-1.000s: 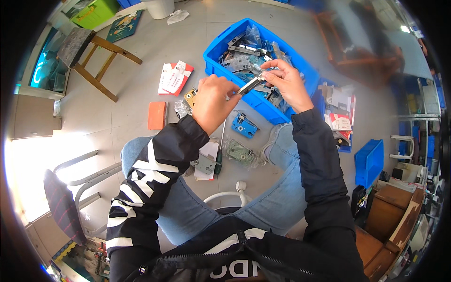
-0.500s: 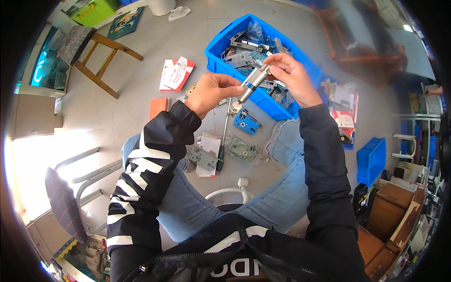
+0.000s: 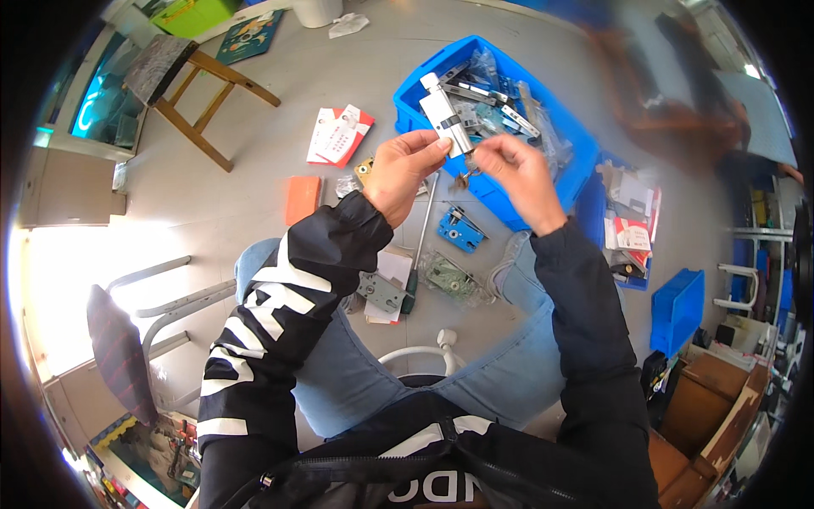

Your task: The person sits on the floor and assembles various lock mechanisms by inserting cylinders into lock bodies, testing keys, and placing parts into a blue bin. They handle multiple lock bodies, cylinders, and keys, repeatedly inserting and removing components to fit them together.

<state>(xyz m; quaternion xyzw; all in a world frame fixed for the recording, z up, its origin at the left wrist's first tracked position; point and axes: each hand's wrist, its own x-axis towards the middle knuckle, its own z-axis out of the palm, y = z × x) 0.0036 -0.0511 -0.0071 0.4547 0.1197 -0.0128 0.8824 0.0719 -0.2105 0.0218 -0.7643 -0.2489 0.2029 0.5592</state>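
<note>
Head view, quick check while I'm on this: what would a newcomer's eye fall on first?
Probably the big blue crate at upper centre, heaped with metal parts and clear plastic bags. In front of its left side, the left hand pinches a shiny silver cylinder, with the right hand at its lower end, by some keys. Left of the crate, red-and-white packages stand out on the grey floor.

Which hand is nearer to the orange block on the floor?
Left: the left hand, gripping the silver lock cylinder, is right of the orange block; the right hand is farther right, by the blue crate.
</note>
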